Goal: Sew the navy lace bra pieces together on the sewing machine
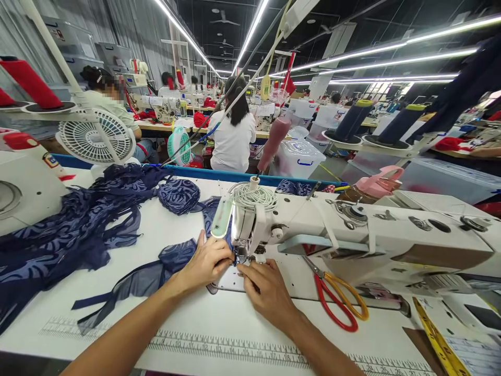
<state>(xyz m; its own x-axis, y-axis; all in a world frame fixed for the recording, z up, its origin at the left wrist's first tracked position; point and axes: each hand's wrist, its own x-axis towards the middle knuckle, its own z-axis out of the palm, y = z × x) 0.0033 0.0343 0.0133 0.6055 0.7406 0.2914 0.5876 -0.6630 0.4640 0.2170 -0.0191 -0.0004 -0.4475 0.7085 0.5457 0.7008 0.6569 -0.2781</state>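
A sewing machine [301, 219] stands before me, its presser foot [239, 254] lit by a small lamp. Just left of the foot, my left hand [209, 262] is closed, fingertips pinching the edge of a navy patterned fabric piece [178, 256]. The cloth trails out behind that hand to the left, ending in thin sheer strips. My right hand [268, 290] is closed in front of the foot, its fingertips on the same narrow dark edge. Fingers cover most of the cloth under the needle.
A heap of navy patterned fabric [78, 224] lies left, with a rolled bundle [179, 196] beside it. Red-and-orange-handled scissors [338, 295] lie right of my right hand. A printed ruler [219, 347] runs along the front; a yellow tape measure [438, 337] is far right. Co-workers sit ahead.
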